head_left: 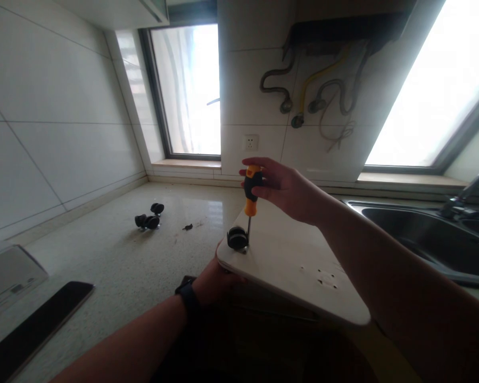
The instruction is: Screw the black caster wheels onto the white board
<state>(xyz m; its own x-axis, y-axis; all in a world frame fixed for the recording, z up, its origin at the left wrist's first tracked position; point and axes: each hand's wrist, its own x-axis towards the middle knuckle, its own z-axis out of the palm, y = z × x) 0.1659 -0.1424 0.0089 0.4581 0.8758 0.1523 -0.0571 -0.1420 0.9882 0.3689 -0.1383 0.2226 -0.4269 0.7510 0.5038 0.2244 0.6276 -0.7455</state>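
In my right hand (277,186) is a screwdriver (253,189) with an orange and black handle, held upright. Its shaft points down at the base of a black caster wheel (237,238) on the near left corner of a white board (279,255). My left hand (215,282), with a dark watch at the wrist, grips the edge of the board at that same corner; part of its fingers are hidden beneath. Screw holes (326,279) show at the board's near right part, with no wheel on them.
Several loose black casters (148,217) lie on the speckled counter (175,250) to the left, beside a small heap of dark screws (188,227). A dark flat panel (40,330) and a white box (11,276) are at far left. The sink (403,239) is on the right.
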